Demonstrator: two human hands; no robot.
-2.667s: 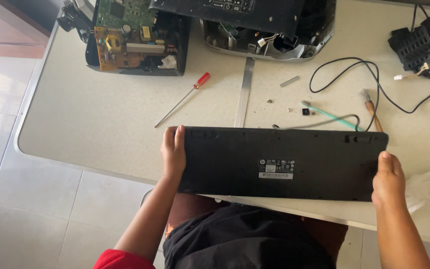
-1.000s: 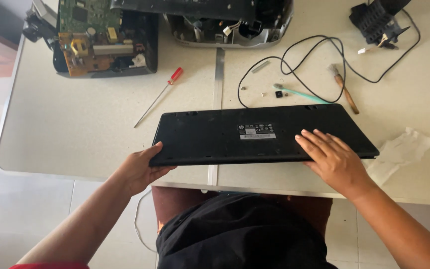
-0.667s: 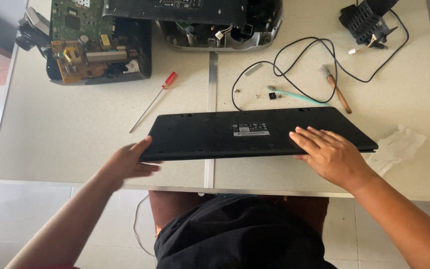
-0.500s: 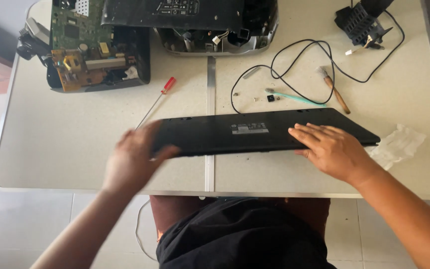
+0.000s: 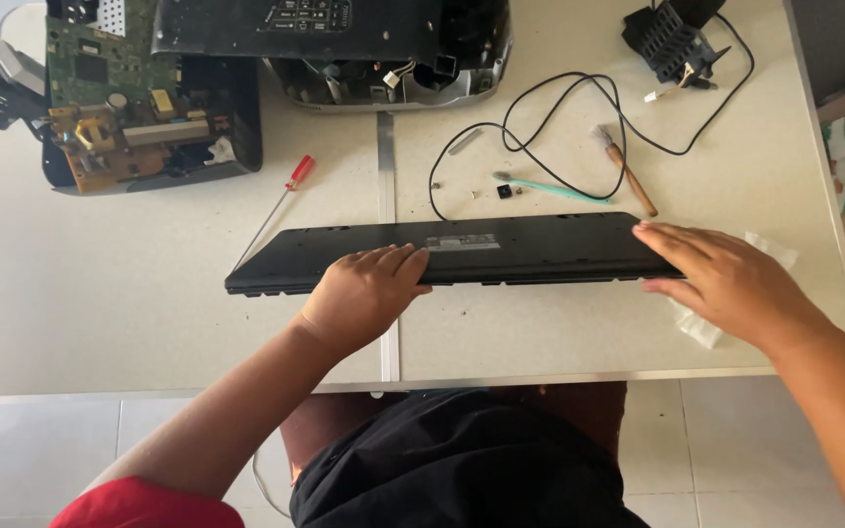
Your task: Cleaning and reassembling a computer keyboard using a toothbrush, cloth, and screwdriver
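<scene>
Beige folding table [image 5: 100, 313] w/ a centre seam, pale tile floor below, cluttered w/ opened electronics. Left hand [image 5: 362, 293] lies flat on the near edge of the black keyboard [image 5: 540, 249], fingers together and draped over its underside near the middle; whether they curl under the edge, can't tell. Right hand [image 5: 726, 279] rests open, fingers spread, on the keyboard's right end, pressing rather than gripping. Keyboard sits underside-up, long axis across the table, spanning the seam, appearing tipped up on 1 long edge. Just behind it: small loose screws and a black bit [image 5: 504, 190], a teal-handled tool [image 5: 550, 189], a wooden brush [image 5: 626, 171], a looped black cable [image 5: 540, 127], a red-handled screwdriver [image 5: 281, 200]. Crumpled tissue [image 5: 701, 318] under the right wrist. Risks, as I judge: w/ neither hand clamping, the board could slip or flop over, sweep the tiny screws off the table, or snag the cable.
</scene>
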